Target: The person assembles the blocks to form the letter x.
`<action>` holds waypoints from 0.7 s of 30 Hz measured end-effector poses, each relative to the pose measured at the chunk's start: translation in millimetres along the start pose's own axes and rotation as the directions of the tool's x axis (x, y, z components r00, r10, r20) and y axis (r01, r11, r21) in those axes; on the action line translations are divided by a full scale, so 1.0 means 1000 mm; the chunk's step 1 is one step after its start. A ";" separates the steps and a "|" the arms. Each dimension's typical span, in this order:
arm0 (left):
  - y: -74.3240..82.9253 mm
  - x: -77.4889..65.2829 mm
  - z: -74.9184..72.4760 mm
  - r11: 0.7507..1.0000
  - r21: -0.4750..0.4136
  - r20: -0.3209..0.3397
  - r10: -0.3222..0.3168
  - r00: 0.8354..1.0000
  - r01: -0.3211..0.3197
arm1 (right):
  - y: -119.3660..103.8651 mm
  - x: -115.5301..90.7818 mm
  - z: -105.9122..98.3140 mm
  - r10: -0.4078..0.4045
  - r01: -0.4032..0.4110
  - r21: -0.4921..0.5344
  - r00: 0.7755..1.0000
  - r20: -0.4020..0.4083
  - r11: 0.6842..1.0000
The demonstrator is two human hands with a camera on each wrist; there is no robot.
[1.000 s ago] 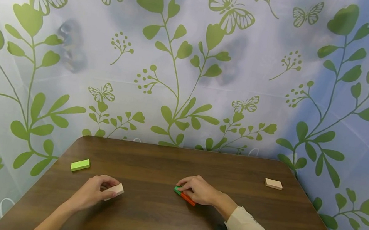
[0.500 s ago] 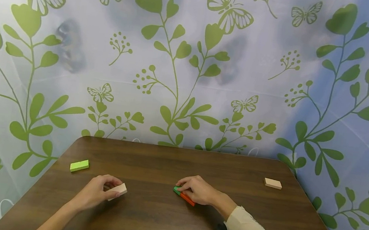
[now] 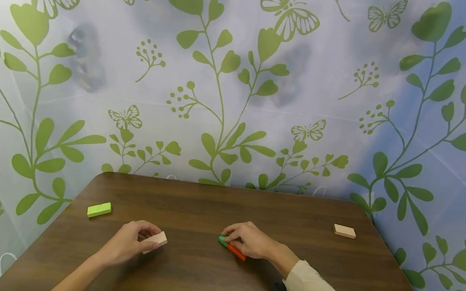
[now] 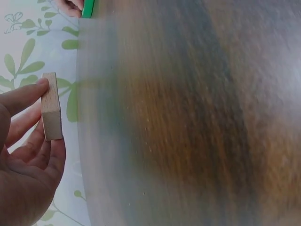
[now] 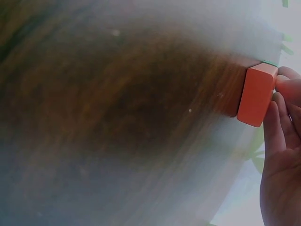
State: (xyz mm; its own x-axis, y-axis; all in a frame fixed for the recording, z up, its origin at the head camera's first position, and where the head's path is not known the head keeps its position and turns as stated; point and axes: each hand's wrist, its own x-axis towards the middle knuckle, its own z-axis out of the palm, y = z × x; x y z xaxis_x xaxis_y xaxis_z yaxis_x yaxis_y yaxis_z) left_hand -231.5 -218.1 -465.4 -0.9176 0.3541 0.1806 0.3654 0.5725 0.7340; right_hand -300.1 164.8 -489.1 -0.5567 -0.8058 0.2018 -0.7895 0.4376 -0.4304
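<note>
Pinching a pale, unpainted rectangular wooden block (image 3: 160, 239) between thumb and fingers, the left hand (image 3: 131, 244) sits left of centre over the brown wood-grain table (image 3: 188, 287); whether the block touches the surface I cannot tell. The right hand (image 3: 251, 241), fingers closed in, seems to grip a bright green rectangular block (image 3: 222, 240) beside its join with a red-orange rectangular block (image 3: 237, 252) (its palm hides part of that pair). A hard bump from the pale block could, I judge, knock the pair out of line, and a loose pinch could let it twist. Open tabletop lies between the hands and on the near side; the far edge is well apart from both. A lime-green rectangular block (image 3: 99, 209) lies near the left edge, a tan wooden block (image 3: 344, 231) near the right.
</note>
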 end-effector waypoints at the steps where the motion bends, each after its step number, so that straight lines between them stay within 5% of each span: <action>1: 0.001 0.000 0.001 1.000 0.002 -0.003 0.004 1.000 -0.004 | 0.000 0.000 0.000 -0.002 0.002 0.000 1.000 -0.002 1.000; 21: 0.013 0.011 0.021 0.999 -0.042 0.006 0.016 1.000 -0.016 | -0.001 0.000 0.001 0.010 -0.010 0.012 1.000 -0.009 1.000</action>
State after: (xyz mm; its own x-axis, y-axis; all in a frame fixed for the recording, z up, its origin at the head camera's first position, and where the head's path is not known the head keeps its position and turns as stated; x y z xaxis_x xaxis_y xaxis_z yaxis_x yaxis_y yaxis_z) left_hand -233.4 -191.0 -467.4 -0.9105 0.3681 0.1886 0.3733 0.5350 0.7579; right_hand -299.1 164.1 -489.8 -0.5668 -0.7977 0.2059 -0.7810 0.4407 -0.4425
